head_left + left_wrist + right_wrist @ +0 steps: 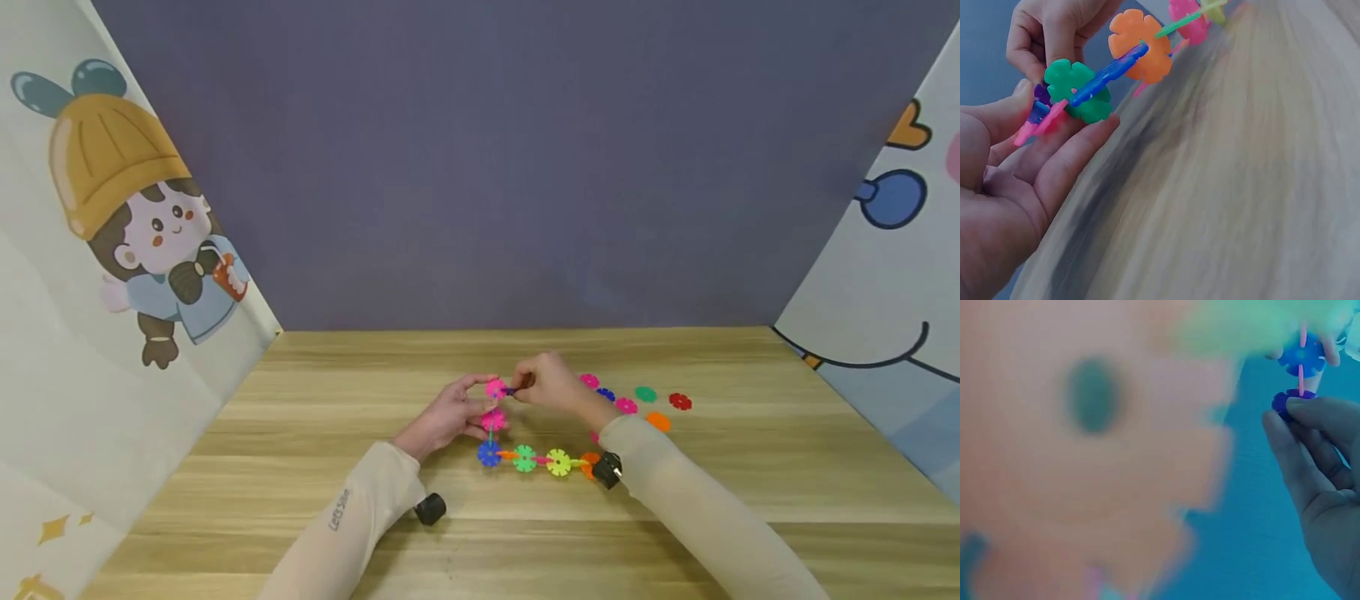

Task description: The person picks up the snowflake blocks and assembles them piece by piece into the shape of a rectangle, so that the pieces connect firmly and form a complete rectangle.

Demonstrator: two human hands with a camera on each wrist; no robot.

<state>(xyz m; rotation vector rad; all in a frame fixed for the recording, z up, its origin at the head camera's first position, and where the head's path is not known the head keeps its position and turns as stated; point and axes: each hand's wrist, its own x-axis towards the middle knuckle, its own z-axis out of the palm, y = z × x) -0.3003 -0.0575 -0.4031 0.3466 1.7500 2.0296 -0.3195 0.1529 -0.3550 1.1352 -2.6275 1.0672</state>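
A chain of notched plastic flower discs bends in an L in the head view. Its lower row runs from a blue disc (490, 453) through a green disc (525, 458) and a yellow disc (558, 462) to an orange disc (590, 464) by the right wrist. Two pink discs stand in the upright arm. My left hand (450, 410) holds the upper pink disc (496, 389) between thumb and fingers. From the right, my right hand (549, 382) pinches a dark purple disc (1282, 403) at the chain's end.
Loose discs lie behind the right forearm, among them a green one (646, 394), a red one (680, 402) and an orange one (658, 422). A blurred disc (1091, 487) fills much of the right wrist view. The wooden table (337, 400) meets a dark back panel (525, 167).
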